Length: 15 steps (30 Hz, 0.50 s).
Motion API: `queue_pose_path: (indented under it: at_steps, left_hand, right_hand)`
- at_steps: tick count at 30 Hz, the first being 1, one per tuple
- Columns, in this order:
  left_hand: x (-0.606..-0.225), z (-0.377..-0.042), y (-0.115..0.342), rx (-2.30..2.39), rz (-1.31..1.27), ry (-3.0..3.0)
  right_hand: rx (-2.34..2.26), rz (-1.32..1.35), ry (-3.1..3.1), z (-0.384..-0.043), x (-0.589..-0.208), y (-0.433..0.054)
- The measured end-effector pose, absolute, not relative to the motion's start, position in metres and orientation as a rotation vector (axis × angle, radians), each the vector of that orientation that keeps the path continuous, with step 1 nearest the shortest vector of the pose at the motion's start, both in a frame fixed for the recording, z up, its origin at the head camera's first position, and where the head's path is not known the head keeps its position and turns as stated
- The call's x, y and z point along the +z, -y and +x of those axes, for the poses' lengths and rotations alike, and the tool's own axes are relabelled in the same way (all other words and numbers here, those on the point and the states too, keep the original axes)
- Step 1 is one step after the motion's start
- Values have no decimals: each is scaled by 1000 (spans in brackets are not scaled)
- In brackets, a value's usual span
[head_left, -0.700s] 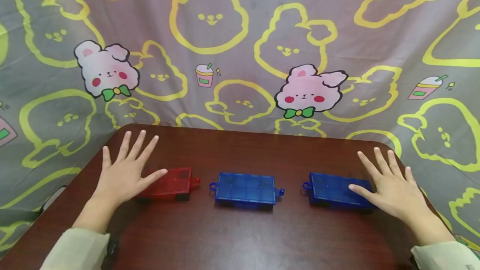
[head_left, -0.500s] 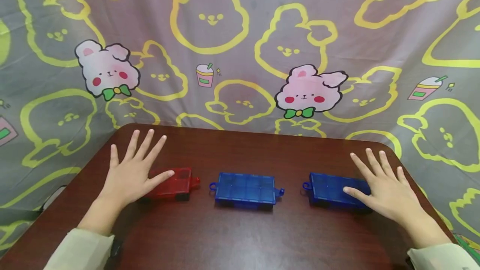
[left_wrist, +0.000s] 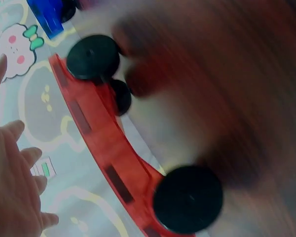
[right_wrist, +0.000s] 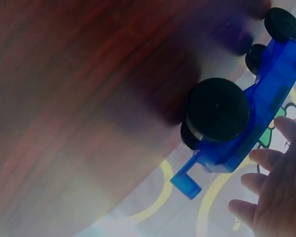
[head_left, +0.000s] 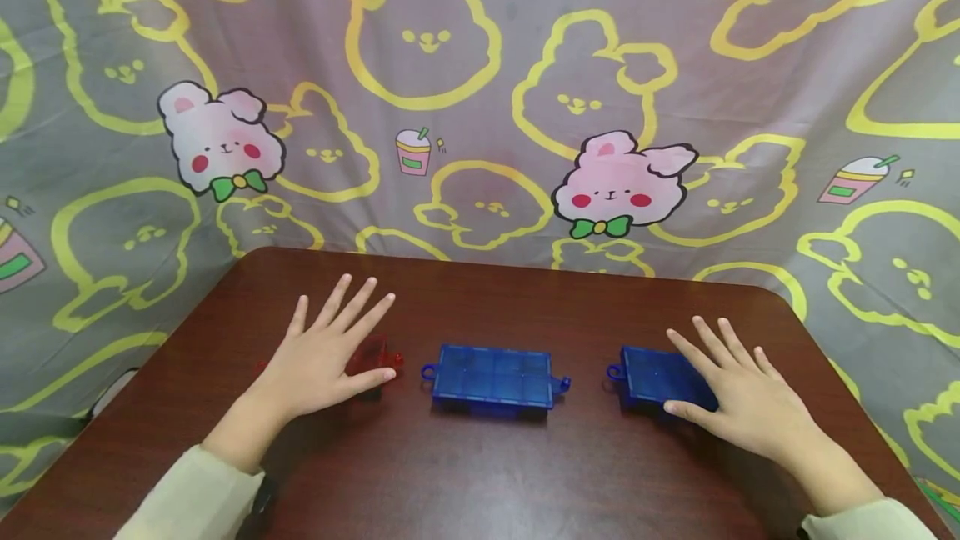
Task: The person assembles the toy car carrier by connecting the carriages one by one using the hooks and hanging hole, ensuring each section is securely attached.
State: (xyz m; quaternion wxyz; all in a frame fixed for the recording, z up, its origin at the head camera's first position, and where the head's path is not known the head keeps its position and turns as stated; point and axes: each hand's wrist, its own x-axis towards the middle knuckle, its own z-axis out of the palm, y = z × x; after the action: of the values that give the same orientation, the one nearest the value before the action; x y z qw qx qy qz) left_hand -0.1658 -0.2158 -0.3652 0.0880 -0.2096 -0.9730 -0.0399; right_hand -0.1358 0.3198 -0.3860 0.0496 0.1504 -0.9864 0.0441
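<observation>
My left hand (head_left: 318, 369) hovers with spread, straight fingers over a red toy train wagon (head_left: 372, 350), hiding most of it in the head view. Black wheels (left_wrist: 187, 198) show beneath that wagon in the left wrist view, and a gap separates it from the fingers. To the right, my right hand (head_left: 750, 402), fingers also spread, covers the right end of a blue toy train wagon (head_left: 654, 377). The right wrist view shows that hand apart from the blue wagon's side. Between the hands stands a second blue wagon (head_left: 491, 377). Neither hand holds anything.
All three wagons stand in a row on a dark brown table (head_left: 480, 473), with small rings and hooks at their ends. A grey curtain (head_left: 465, 107) with yellow rabbit outlines hangs behind the table.
Both hands have moved inward and slightly toward the person: the left to the right, over the red wagon, the right to the left, over the right blue wagon. The wagons stay put.
</observation>
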Motion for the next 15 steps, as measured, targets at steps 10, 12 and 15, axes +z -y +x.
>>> queue_pose_path:
  at_steps: [10,12,15]
  left_hand:
    - [-367,-168,188,-157,-865,2911]
    - [-368,-169,183,-169,-898,2915]
    - [-368,-171,175,-170,-944,2924]
  right_hand:
    - [113,553,3028,-139,-388,-310]
    - [120,570,3023,-140,-389,-308]
    - [127,590,3013,-142,-389,-307]
